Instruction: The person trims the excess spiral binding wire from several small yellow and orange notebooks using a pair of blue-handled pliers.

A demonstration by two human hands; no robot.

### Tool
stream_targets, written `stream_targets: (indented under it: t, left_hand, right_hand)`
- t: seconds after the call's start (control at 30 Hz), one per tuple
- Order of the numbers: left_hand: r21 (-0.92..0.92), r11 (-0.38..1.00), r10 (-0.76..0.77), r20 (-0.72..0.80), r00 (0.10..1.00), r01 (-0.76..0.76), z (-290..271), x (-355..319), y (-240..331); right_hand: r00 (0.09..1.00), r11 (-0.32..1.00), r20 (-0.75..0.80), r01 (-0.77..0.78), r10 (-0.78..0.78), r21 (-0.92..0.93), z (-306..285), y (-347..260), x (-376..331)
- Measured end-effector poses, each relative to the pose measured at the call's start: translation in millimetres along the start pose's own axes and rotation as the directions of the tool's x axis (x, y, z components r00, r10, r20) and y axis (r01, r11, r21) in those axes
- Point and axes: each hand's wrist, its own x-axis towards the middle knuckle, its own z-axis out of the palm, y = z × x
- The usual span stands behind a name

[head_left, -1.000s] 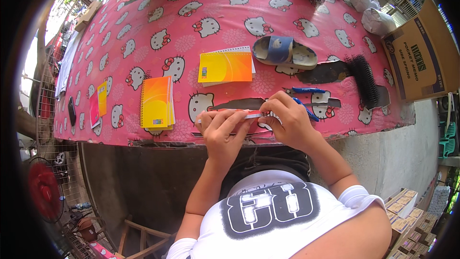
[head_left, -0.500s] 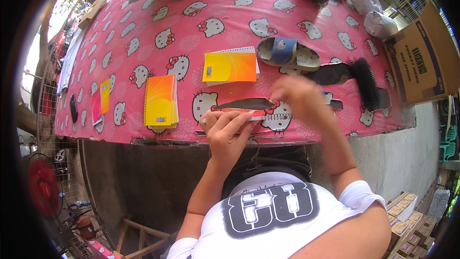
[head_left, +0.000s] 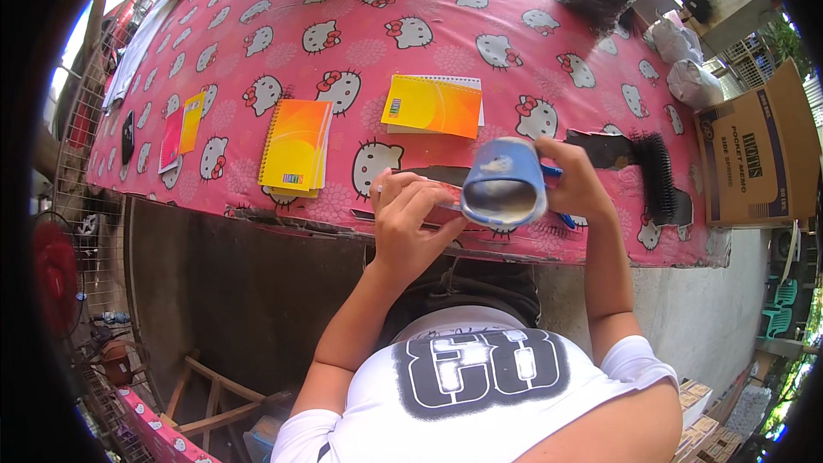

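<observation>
My left hand (head_left: 411,216) lies at the table's near edge, its fingers closed over a small red-covered notebook (head_left: 447,195). In the earlier head view that notebook shows a wire spiral spine; the slide sandal now covers that end. My right hand (head_left: 581,182) grips the blue slide sandal (head_left: 504,159), held tilted just over the notebook's right end. Whether sandal and notebook touch, I cannot tell. Blue handle-like pieces (head_left: 566,220) show between the sandal and my right hand. Beyond my hands rests a stack of yellow-orange spiral notebooks (head_left: 433,107).
More yellow-orange notebooks (head_left: 296,146) lie left, past them a pink-and-yellow pair (head_left: 182,133) and a dark phone (head_left: 128,139). A black brush-like bundle (head_left: 656,178) stands right, near an open cardboard box (head_left: 754,154). Pink patterned cloth (head_left: 369,51) covers the table.
My right hand has picked up the slide sandal from the table and brought it down over the notebook's right end. My left hand stays on the notebook. The view has shifted slightly.
</observation>
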Motion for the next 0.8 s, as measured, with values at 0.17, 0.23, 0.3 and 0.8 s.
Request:
stream_targets:
  t: [0.17, 0.23, 0.3, 0.8]
  left_hand:
    - [-0.043, 0.999, -0.031, 0.011, 0.999, 0.032, -1.9, 4.8, 3.0]
    - [-0.046, 0.998, -0.035, -0.001, 0.999, 0.035, -1.5, 6.3, -0.6]
    - [-0.062, 0.997, -0.038, 0.003, 0.999, 0.038, -6.2, 8.1, -3.9]
    - [-0.231, 0.947, -0.229, -0.006, 0.973, 0.222, -22.7, -1.9, -23.0]
  right_hand:
    - [0.988, 0.918, 0.028, -0.151, 0.151, 0.366, -5.3, -5.3, 2.4]
    - [0.983, 0.818, 0.009, -0.156, 0.182, 0.554, -1.4, 6.2, -0.9]
    - [0.975, 0.526, 0.020, -0.137, 0.222, 0.839, 15.7, 17.3, -13.2]
    - [0.995, 0.994, -0.019, -0.093, 0.094, 0.058, 20.6, -11.5, 31.6]
